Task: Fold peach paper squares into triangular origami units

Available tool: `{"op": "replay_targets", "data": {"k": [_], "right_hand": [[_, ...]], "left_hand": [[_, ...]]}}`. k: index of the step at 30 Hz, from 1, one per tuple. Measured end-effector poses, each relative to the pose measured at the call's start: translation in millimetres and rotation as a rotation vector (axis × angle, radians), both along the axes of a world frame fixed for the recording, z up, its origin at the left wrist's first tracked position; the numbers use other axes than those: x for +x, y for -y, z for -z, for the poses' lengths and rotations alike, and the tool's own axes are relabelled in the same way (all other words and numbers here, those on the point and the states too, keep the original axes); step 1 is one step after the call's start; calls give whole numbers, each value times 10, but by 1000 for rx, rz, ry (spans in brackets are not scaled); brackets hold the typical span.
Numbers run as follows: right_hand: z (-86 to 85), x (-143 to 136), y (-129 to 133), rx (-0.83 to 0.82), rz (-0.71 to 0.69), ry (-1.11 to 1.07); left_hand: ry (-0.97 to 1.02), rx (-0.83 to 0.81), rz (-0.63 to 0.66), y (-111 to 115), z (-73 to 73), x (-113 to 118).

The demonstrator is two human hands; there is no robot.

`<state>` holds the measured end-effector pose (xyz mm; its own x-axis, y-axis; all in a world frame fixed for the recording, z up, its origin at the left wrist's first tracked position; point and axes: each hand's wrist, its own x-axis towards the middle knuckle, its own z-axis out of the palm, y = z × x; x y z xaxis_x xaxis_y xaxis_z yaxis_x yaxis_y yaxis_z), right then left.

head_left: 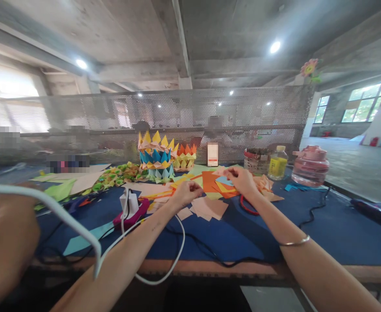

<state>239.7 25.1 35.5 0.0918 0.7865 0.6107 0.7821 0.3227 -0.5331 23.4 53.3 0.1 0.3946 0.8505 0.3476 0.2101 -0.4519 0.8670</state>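
Blue tabletop: beige paper squares loose, between left hand and right hand. Fingertips drawn together on both; whether paper gripped, cannot tell. Best: handle squares singly, by edges.

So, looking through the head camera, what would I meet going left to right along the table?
Light blue sheet, white plug, stacked paper crowns, wearer's left hand, upright phone, wearer's right hand, yellow bottle, pink jug.
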Motion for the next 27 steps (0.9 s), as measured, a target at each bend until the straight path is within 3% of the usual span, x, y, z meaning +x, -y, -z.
{"op": "replay_targets", "data": {"k": [2, 4, 8, 12, 14, 18, 21, 23, 27], "right_hand": [[-62, 232, -5, 22, 225, 77], [-80, 453, -8, 6, 319, 87], [-36, 768, 2, -98, 431, 102], [-52, 870, 48, -120, 520, 115], [-84, 811, 63, -80, 496, 134], [-64, 430, 62, -41, 232, 219], [40, 53, 105, -140, -46, 339], [101, -134, 167, -307, -181, 413], [130, -262, 280, -430, -136, 459]], "left_hand": [[-33, 35, -6, 4, 5, -8], [-68, 72, -1, 17, 2, -13], [-125, 132, -5, 21, 10, -7], [-130, 144, -12, 0, 35, 2], [-131, 158, -13, -3, 38, 4], [-159, 175, -32, 5, 27, 8], [-166, 187, -38, 9, 24, 11], [-173, 211, -35, 9, 26, 12], [-229, 239, -27, 16, 27, 14]]}}
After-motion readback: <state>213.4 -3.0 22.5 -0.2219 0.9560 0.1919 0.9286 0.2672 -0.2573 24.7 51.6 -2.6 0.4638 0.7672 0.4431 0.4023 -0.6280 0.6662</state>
